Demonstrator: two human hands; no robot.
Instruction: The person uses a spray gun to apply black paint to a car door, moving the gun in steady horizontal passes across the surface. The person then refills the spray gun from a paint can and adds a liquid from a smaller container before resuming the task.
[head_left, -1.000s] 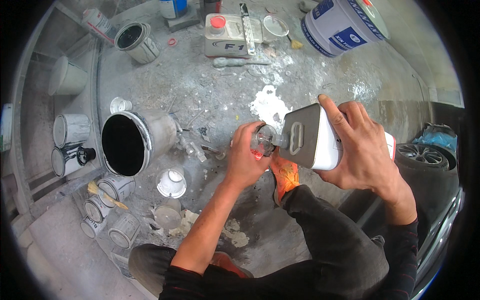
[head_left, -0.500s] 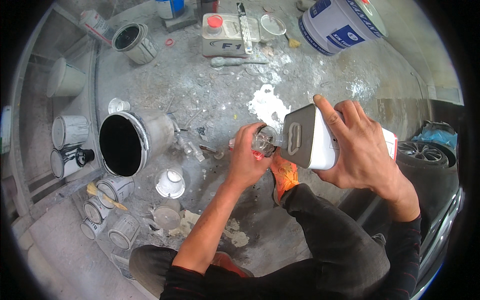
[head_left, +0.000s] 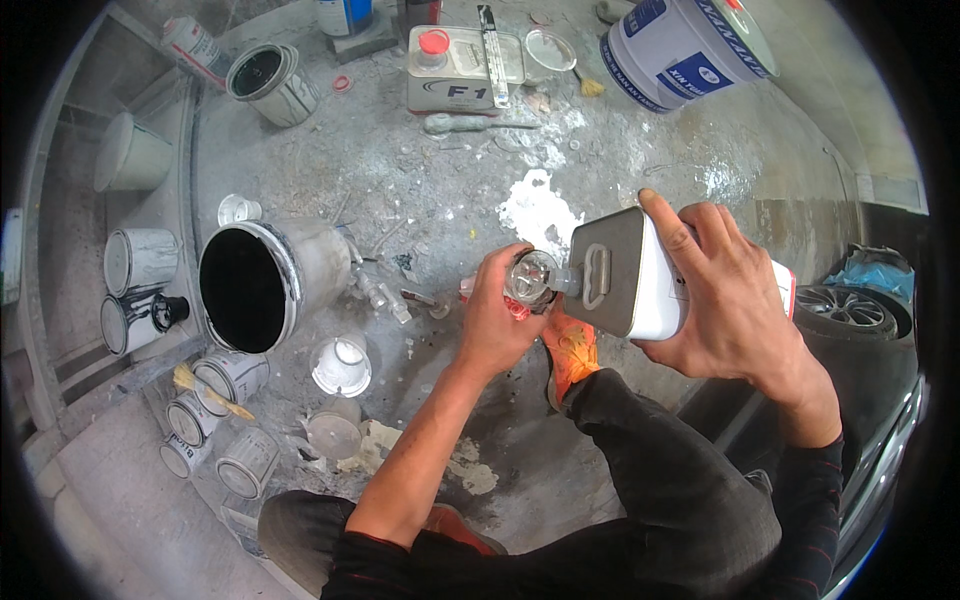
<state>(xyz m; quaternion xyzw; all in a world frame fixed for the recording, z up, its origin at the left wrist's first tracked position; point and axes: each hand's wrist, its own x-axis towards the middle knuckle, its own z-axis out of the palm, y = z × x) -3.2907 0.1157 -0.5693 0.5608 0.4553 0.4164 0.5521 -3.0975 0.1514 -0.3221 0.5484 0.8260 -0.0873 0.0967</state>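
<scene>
My left hand (head_left: 500, 315) is wrapped round a clear cup (head_left: 531, 278), seen from above in the middle of the view. Something red shows beneath that hand, mostly hidden. My right hand (head_left: 728, 295) grips a rectangular metal can (head_left: 610, 275) with white sides and a bare metal top. The can lies tilted on its side, its top and small handle facing left. Its clear spout reaches the cup's rim. Whether liquid is flowing, I cannot tell.
A bucket (head_left: 320, 280) with black contents stands at left, beside a spray gun (head_left: 383, 297). Several paint cans (head_left: 230, 378) line the lower left. Beyond are a flat metal can (head_left: 455, 95) and a white-blue pail (head_left: 690, 55). A car wheel (head_left: 845, 310) is at right.
The metal can and my right hand have shifted very slightly to the right. My left hand still holds the cup under the spout.
</scene>
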